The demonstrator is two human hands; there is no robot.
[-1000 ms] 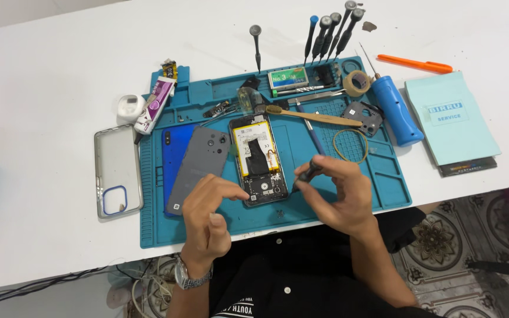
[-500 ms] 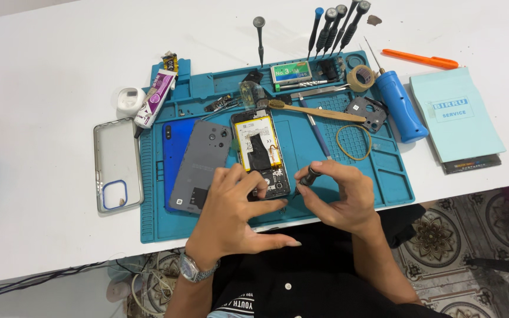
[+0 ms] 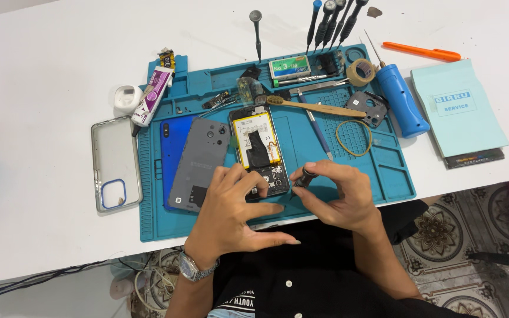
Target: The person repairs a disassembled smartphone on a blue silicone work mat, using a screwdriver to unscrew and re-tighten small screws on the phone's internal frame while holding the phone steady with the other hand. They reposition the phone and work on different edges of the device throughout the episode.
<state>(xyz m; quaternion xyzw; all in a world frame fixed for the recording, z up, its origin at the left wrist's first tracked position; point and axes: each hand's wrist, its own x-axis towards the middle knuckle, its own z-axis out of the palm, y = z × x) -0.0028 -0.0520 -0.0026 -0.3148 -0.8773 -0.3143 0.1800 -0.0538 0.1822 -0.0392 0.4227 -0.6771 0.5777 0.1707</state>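
The teal rubbery work mat (image 3: 331, 194) looks matt and finely ridged on the smooth white table (image 3: 42, 65) — on it the opened phone (image 3: 259, 150) shows a glossy yellow-and-white battery label and dull dark circuit board. The grey plastic back cover (image 3: 198, 160) is matt, the blue one (image 3: 175, 153) glossy, the clear soft case (image 3: 115, 162) shiny — and the brush handle (image 3: 319, 108) is pale wood, the small driver (image 3: 301, 178) dark knurled metal.

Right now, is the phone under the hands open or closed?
Open. The phone lies on the blue mat with its back removed: battery and boards show. A grey back cover lies beside it.
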